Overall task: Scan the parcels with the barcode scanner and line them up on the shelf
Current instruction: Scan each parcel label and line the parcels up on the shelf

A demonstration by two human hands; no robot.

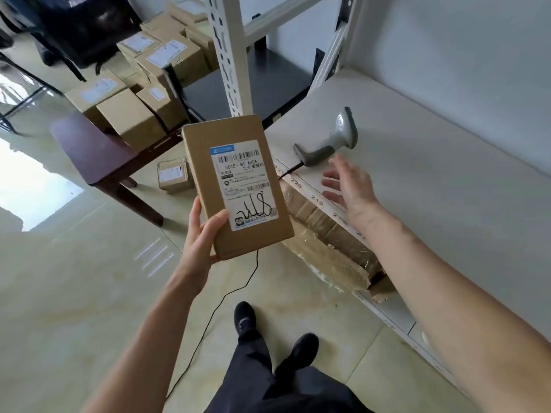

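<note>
My left hand point(200, 237) grips a flat brown cardboard parcel point(205, 135) by its lower left corner, with the white shipping label and barcodes facing me. A grey barcode scanner point(331, 138) lies on its side on the pale shelf board point(432, 174), and its black cable runs off the front edge down to the floor. My right hand point(350, 187) hovers over the shelf just below and right of the scanner's handle, with fingers spread and nothing in it.
A dark wooden table point(89, 144) at the left carries many brown parcels point(131, 120). One small parcel point(174, 175) lies on the floor beneath it. A large taped carton point(328, 242) fills the lower shelf. White perforated uprights point(229, 55) frame the rack. My feet stand on the tiled floor.
</note>
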